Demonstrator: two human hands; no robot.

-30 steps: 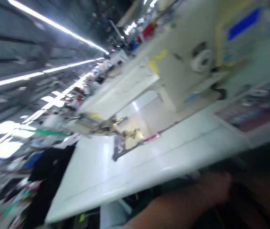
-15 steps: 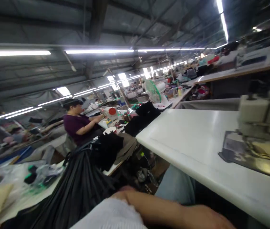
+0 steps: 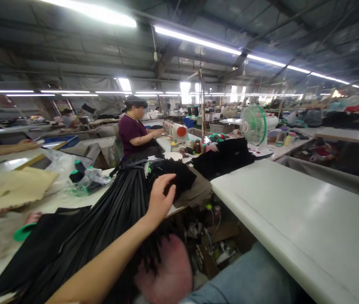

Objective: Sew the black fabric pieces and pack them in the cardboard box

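My left hand (image 3: 162,197) reaches forward from the lower left, its thumb and fingers apart with nothing visible between them. Beneath and behind it lies a big bundle of long black fabric strips (image 3: 116,198), gathered at the far end and spread towards me. A heap of black cloth (image 3: 179,171) sits just past my fingertips. Whether the hand touches either one, I cannot tell. Flat black fabric pieces (image 3: 36,240) rest to the left of the bundle. My right hand is out of view.
A white sewing table (image 3: 281,202) stands at the right, beside my jeans-covered leg (image 3: 246,278). Below is a pink padded object (image 3: 169,270). Ahead are a green fan (image 3: 254,124) and a co-worker (image 3: 135,131) at a sewing machine (image 3: 176,131). Beige cloth (image 3: 14,190) lies left.
My view has swung left and levelled, and the sewing machine at the right has left it. My left hand has moved from the lower right to above the black strips.
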